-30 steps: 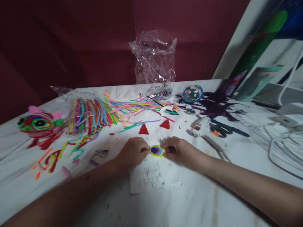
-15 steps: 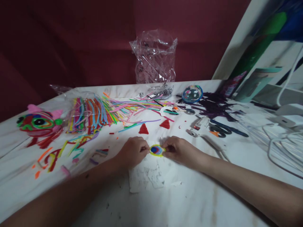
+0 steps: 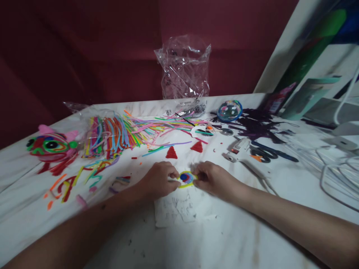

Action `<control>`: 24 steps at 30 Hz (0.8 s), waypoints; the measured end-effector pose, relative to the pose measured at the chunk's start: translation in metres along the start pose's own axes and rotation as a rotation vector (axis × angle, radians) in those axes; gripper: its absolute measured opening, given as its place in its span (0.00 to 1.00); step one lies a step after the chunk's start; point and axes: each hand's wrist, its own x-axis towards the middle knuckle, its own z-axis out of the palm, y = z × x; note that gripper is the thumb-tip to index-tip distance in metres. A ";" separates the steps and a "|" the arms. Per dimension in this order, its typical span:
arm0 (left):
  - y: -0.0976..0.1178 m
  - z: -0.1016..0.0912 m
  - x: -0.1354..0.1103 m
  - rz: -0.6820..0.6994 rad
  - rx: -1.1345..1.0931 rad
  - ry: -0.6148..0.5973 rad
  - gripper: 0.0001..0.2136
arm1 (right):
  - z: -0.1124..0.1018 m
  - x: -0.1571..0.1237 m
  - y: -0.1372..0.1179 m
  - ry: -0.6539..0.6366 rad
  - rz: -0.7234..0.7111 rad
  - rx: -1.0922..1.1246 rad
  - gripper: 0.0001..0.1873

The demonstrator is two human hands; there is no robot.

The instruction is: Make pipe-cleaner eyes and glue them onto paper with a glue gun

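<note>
Between my hands is an oval coiled pipe-cleaner piece (image 3: pixel 186 178), with a yellow rim around light blue, red and dark blue rings. My left hand (image 3: pixel 161 180) has thumb and forefinger at its left edge, a small gap showing between the tips. At the right end, the fingers of my right hand (image 3: pixel 210 177) pinch the yellow rim. Just beyond lie two red pipe-cleaner triangles (image 3: pixel 171 152). A worn sheet of paper with writing (image 3: pixel 174 211) lies under and in front of the piece.
At left stands a colourful pipe-cleaner animal (image 3: pixel 52 147), near bundled pipe cleaners (image 3: pixel 109 134) and loose scraps. A glue gun (image 3: pixel 238 151) and scissors (image 3: pixel 266 152) lie at right. Behind are a clear plastic bag (image 3: pixel 185 71), a clear dome (image 3: pixel 230 111) and dark purple strips (image 3: pixel 256 125).
My left thumb and forefinger have spread slightly at the oval piece's left edge. My right hand keeps its pinch. The whole view has shifted a little.
</note>
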 end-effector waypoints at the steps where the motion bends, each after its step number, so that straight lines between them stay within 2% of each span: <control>1: 0.000 0.000 0.000 0.006 0.002 0.007 0.05 | 0.000 0.000 0.000 0.000 0.003 -0.003 0.04; 4: -0.002 0.001 0.000 0.018 0.004 0.001 0.06 | 0.000 0.000 -0.001 0.003 0.009 -0.010 0.04; 6: -0.002 0.000 -0.001 0.026 0.029 -0.028 0.01 | 0.000 0.000 -0.002 0.002 0.008 -0.013 0.05; 8: -0.001 0.000 -0.001 0.028 0.059 -0.042 0.04 | 0.000 -0.001 -0.002 0.000 0.006 -0.013 0.05; 11: 0.000 0.000 0.000 0.007 0.027 -0.024 0.02 | 0.000 -0.001 -0.001 0.001 0.006 -0.009 0.05; 15: 0.001 0.002 0.000 -0.034 -0.032 -0.004 0.05 | 0.000 -0.001 0.000 0.006 0.008 -0.005 0.05; 24: 0.002 0.006 0.003 -0.052 -0.003 0.034 0.06 | 0.001 -0.001 -0.002 0.010 0.011 0.014 0.05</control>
